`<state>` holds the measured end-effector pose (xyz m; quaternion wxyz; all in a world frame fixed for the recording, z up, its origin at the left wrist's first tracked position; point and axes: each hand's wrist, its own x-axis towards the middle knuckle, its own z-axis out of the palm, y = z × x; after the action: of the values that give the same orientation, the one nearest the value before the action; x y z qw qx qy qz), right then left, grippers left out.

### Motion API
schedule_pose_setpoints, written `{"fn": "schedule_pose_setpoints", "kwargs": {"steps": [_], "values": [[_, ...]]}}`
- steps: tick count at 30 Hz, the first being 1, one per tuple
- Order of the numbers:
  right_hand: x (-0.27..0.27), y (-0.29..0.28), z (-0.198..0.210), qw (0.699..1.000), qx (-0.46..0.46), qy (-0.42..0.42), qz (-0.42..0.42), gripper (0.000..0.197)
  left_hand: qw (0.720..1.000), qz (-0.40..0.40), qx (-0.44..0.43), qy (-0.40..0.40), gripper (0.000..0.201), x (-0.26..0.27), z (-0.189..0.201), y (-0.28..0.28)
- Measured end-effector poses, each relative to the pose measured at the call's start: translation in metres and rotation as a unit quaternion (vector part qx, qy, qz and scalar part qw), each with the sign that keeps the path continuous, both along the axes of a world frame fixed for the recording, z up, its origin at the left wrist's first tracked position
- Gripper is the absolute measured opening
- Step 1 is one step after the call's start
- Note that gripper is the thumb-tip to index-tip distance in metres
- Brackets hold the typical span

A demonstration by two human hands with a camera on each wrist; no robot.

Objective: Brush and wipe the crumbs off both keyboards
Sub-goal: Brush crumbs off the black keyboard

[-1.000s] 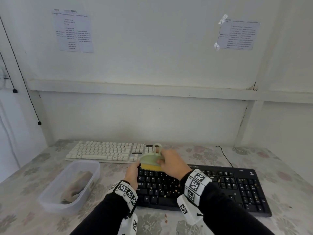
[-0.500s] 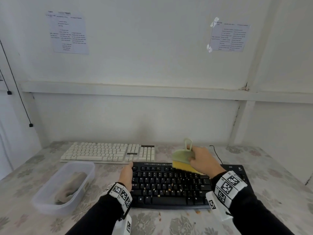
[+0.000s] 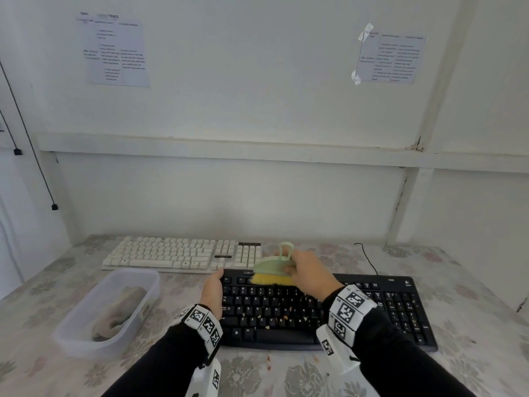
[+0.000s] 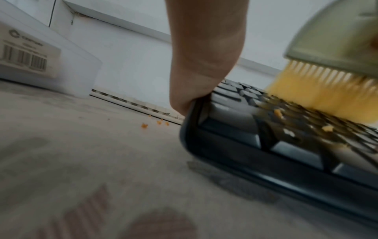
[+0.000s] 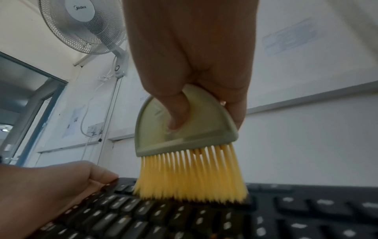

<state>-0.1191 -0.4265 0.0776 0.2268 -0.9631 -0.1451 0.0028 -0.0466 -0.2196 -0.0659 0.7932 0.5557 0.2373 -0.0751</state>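
Observation:
A black keyboard (image 3: pixel 315 310) lies in front of me with orange crumbs (image 3: pixel 282 318) scattered over its letter keys. My right hand (image 3: pixel 310 275) grips a pale green brush (image 3: pixel 274 267) by its body, thumb on the flat face (image 5: pixel 180 119). The yellow bristles (image 5: pixel 190 177) touch the upper key rows left of centre. My left hand (image 3: pixel 213 293) holds the keyboard's left end, with one digit (image 4: pixel 196 90) pressed against its far left corner. The white keyboard (image 3: pixel 183 255) lies behind, to the left.
A clear plastic tub (image 3: pixel 108 310) with a beige cloth (image 3: pixel 117 313) in it stands left of the black keyboard. A few crumbs (image 4: pixel 145 125) lie on the flowered tablecloth (image 3: pixel 472 282) between the keyboards. The wall rises just behind the table. A wall fan (image 5: pixel 81 24) hangs high up.
The brush swept right along the black keyboard's top rows, then came back left to where it is now. My left hand stayed on the keyboard's left end.

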Motion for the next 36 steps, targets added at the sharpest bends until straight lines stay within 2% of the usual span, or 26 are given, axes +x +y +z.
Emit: {"fn": "schedule_pose_setpoints", "kwargs": {"steps": [3, 6, 10, 13, 15, 16, 17, 19, 21, 24, 25, 28, 32, 36], "values": [[0.000, -0.023, 0.007, 0.999, -0.037, -0.008, -0.033, 0.035, 1.000, 0.004, -0.007, 0.006, 0.059, -0.011, 0.013, -0.003], [0.001, -0.028, 0.015, 0.998, -0.017, -0.031, -0.044, 0.036, 1.000, -0.010, -0.006, -0.001, 0.048, -0.019, 0.022, -0.008], [0.004, 0.003, 0.017, 0.995, 0.050, -0.084, 0.015, 0.032, 1.000, -0.021, -0.017, -0.006, 0.046, -0.021, 0.023, -0.010], [0.010, 0.032, 0.006, 0.993, 0.061, -0.064, 0.080, 0.023, 0.999, -0.015, -0.027, -0.017, 0.047, -0.022, 0.024, -0.008], [0.012, 0.044, 0.001, 0.994, 0.043, -0.050, 0.086, 0.009, 0.999, -0.007, -0.022, -0.026, 0.054, -0.016, 0.016, -0.004], [0.013, 0.045, -0.001, 0.995, 0.039, -0.045, 0.081, 0.007, 0.999, -0.003, -0.019, -0.029, 0.061, -0.002, -0.004, 0.002], [0.013, 0.045, -0.003, 0.996, 0.035, -0.041, 0.072, 0.007, 0.999, 0.003, -0.019, -0.034, 0.070, 0.020, -0.033, 0.010], [0.016, 0.035, -0.004, 0.998, 0.026, -0.038, 0.041, 0.022, 0.999, 0.000, -0.025, -0.032, 0.086, 0.039, -0.059, 0.020], [0.017, 0.017, -0.005, 0.999, 0.024, -0.034, 0.008, 0.028, 0.999, 0.000, -0.036, -0.021, 0.083, 0.029, -0.044, 0.017], [0.017, -0.018, -0.008, 0.998, 0.030, -0.024, -0.043, 0.030, 1.000, -0.003, -0.023, -0.015, 0.058, -0.017, 0.017, -0.002], [0.015, -0.031, -0.009, 0.998, 0.033, -0.023, -0.058, 0.031, 1.000, 0.001, -0.012, -0.015, 0.054, -0.022, 0.024, -0.005], [0.006, -0.068, -0.007, 0.993, 0.027, -0.027, -0.109, 0.033, 1.000, 0.001, 0.000, -0.019, 0.048, -0.025, 0.028, -0.008], [-0.003, -0.099, 0.003, 0.986, -0.032, -0.044, -0.160, 0.031, 1.000, 0.004, -0.007, -0.020, 0.046, -0.023, 0.026, -0.010], [-0.003, -0.076, 0.014, 0.992, 0.009, -0.064, -0.105, 0.034, 1.000, 0.012, -0.018, -0.020, 0.049, -0.025, 0.026, -0.009]]}}
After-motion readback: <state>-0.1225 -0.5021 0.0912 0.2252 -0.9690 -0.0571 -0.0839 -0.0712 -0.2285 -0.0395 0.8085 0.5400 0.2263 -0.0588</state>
